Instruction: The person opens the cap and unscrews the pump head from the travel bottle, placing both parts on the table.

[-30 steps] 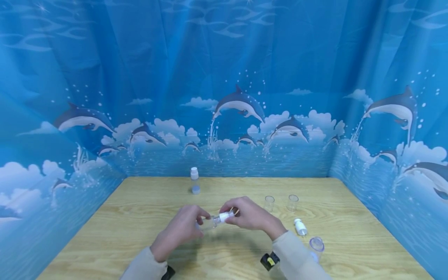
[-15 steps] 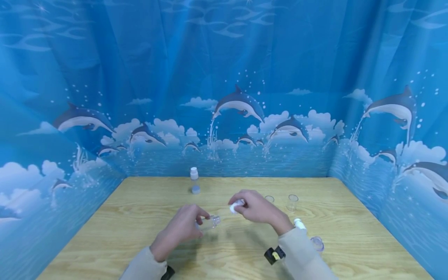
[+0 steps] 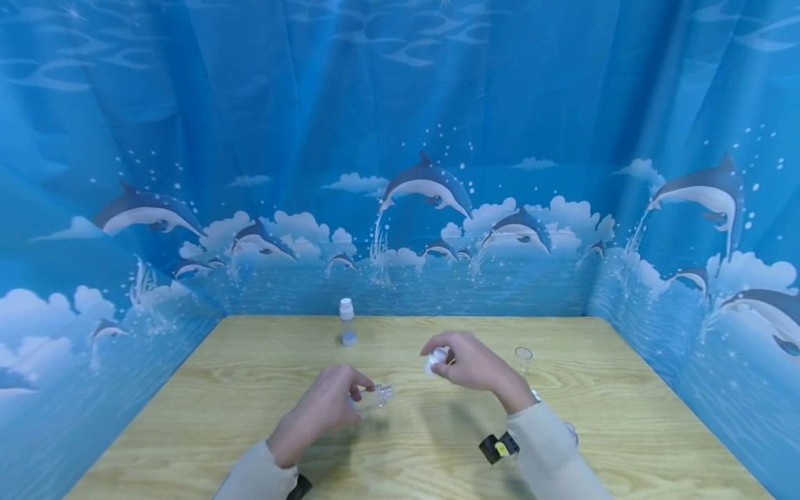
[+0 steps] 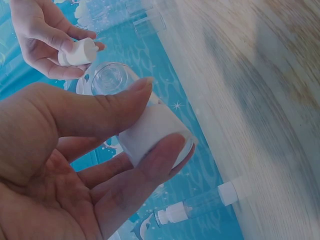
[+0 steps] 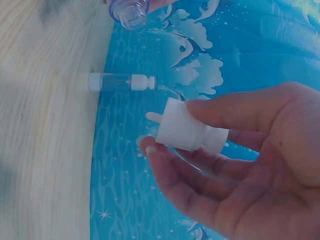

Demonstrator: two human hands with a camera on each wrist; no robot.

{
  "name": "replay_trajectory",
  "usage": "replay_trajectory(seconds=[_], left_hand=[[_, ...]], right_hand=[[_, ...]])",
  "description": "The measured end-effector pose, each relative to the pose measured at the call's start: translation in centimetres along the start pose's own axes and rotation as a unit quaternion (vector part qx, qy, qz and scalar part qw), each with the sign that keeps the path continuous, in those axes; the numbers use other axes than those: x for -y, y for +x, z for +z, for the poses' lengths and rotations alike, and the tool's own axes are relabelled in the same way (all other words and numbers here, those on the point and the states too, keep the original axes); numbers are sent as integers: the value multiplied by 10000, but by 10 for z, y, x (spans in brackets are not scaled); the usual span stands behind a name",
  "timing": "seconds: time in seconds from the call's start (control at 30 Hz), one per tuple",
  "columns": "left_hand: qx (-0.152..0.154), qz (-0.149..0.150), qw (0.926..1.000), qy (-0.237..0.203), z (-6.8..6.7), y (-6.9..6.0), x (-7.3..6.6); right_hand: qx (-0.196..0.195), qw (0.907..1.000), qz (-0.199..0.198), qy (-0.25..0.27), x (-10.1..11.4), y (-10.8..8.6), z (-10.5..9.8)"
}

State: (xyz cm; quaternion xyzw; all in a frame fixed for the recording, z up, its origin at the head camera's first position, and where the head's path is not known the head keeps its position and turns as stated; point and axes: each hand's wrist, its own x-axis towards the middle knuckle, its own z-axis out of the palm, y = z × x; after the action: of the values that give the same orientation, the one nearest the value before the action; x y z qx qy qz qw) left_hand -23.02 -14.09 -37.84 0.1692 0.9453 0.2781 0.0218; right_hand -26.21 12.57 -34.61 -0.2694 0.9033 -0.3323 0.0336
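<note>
My left hand [image 3: 328,403] holds a small clear bottle [image 3: 381,396] tilted above the table, its open neck facing right. In the left wrist view, the thumb and fingers grip the white lower part [image 4: 152,132] of this bottle. A white pump top [image 5: 180,125] is pinched between the thumb and fingers of my right hand [image 3: 471,364], apart from the bottle. Its short stem [image 5: 153,117] points out past the fingertips in the right wrist view.
An assembled bottle with a white pump [image 3: 347,323] stands upright at the back of the wooden table [image 3: 250,389]. A clear cap [image 3: 523,357] stands beyond my right wrist. The right sleeve partly hides a purple-rimmed clear piece [image 3: 572,433]. A dolphin-print curtain [image 3: 400,208] surrounds the table.
The pump top has come away from the bottle's neck in my right hand, which has moved right and farther back. My left hand and the bottle have stayed put.
</note>
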Motion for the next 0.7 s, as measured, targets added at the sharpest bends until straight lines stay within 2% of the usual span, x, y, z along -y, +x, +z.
replay_trajectory(seconds=[0.27, 0.7], left_hand=[[37, -39, 10000, 35, -1, 1, -1], [52, -99, 9999, 43, -1, 0, -2]], right_hand=[[30, 9993, 369, -48, -1, -6, -13], [170, 9910, 1089, -765, -10, -15, -30]])
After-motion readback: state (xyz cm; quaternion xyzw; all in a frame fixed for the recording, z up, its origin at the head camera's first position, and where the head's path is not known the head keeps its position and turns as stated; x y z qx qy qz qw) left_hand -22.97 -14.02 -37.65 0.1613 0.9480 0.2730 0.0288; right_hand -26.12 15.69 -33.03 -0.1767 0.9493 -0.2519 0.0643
